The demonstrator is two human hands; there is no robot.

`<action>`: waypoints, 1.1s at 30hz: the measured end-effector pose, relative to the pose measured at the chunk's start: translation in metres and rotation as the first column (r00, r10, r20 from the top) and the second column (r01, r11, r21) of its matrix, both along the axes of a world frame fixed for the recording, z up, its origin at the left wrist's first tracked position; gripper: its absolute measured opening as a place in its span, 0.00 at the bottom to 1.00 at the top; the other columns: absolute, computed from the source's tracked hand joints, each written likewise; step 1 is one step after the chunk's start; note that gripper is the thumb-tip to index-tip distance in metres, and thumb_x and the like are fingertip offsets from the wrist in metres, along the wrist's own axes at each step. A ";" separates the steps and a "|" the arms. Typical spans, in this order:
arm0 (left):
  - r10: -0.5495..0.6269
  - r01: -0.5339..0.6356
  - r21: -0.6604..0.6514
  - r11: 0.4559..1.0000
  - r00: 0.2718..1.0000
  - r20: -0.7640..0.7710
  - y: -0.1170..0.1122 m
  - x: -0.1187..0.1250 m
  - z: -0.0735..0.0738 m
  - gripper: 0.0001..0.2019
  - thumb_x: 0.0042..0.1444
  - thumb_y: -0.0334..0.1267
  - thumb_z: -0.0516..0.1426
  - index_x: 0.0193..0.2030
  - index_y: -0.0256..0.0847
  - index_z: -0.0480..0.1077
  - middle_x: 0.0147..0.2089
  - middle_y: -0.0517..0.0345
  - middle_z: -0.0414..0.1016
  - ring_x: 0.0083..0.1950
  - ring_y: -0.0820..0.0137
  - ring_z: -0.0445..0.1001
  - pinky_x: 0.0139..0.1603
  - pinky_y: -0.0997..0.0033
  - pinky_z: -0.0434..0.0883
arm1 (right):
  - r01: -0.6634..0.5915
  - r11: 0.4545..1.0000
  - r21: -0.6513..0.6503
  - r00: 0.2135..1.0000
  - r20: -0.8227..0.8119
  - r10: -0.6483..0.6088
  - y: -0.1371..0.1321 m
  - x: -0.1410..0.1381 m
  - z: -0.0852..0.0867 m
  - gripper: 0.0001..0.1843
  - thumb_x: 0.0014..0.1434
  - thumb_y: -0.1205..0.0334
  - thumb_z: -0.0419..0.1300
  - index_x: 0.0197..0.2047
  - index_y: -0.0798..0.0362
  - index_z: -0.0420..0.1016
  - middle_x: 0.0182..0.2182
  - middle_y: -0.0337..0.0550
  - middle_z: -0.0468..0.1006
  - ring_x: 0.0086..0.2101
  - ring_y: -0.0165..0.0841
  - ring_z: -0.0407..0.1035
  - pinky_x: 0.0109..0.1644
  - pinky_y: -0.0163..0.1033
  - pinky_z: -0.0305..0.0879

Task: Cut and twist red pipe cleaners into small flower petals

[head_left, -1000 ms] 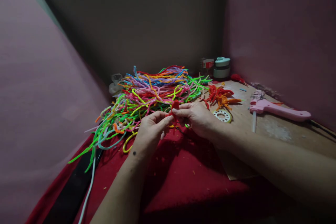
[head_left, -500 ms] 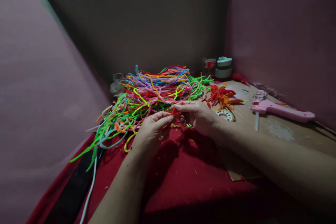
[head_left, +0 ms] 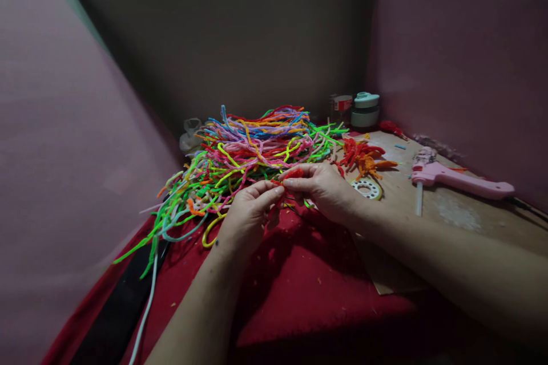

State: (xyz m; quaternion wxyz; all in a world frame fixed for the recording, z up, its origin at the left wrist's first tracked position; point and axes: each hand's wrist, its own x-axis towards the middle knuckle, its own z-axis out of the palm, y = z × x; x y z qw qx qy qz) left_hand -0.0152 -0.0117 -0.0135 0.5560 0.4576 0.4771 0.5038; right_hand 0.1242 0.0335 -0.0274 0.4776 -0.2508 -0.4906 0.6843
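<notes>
My left hand and my right hand meet over a red cloth, fingertips pinched together on a small red pipe cleaner piece. The piece is bent and lies between both thumbs and forefingers. Just behind the hands spreads a large pile of many-coloured pipe cleaners, green, pink, orange and blue.
A pink glue gun lies on the brown board at right. Red and orange shaped pieces and a white ring sit beside my right hand. Small jars stand at the back corner. Walls close in on the left, behind and on the right.
The red piece stood up between my fingers a second ago; now it is bent down and flatter, and my fingertips have closed in on it.
</notes>
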 end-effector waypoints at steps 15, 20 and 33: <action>0.142 -0.063 0.268 0.961 0.947 -0.288 -0.002 0.005 -0.003 0.08 0.50 0.41 0.59 0.30 0.37 0.67 0.19 0.66 0.62 0.19 0.80 0.56 0.19 0.79 0.55 | -0.017 0.999 -0.029 0.997 -0.082 0.014 -0.003 -0.002 -0.003 0.11 0.38 0.75 0.58 0.28 0.57 0.73 0.21 0.35 0.69 0.21 0.24 0.59 0.26 0.33 0.53; 0.292 -0.123 0.431 0.894 0.889 -0.352 -0.004 0.008 -0.009 0.06 0.51 0.39 0.59 0.29 0.39 0.69 0.22 0.65 0.63 0.22 0.79 0.57 0.23 0.79 0.57 | -0.091 0.975 -0.201 0.995 -0.068 0.078 -0.005 -0.003 -0.001 0.04 0.38 0.70 0.58 0.18 0.56 0.65 0.15 0.35 0.63 0.18 0.24 0.53 0.21 0.33 0.47; 0.461 -0.041 0.673 0.738 0.759 -0.460 -0.009 0.011 -0.014 0.04 0.53 0.34 0.56 0.29 0.42 0.71 0.27 0.62 0.67 0.29 0.73 0.64 0.35 0.76 0.61 | -0.101 0.933 -0.345 0.991 -0.121 0.062 -0.005 -0.006 0.001 0.05 0.36 0.73 0.53 0.16 0.57 0.68 0.13 0.39 0.67 0.16 0.25 0.56 0.20 0.34 0.48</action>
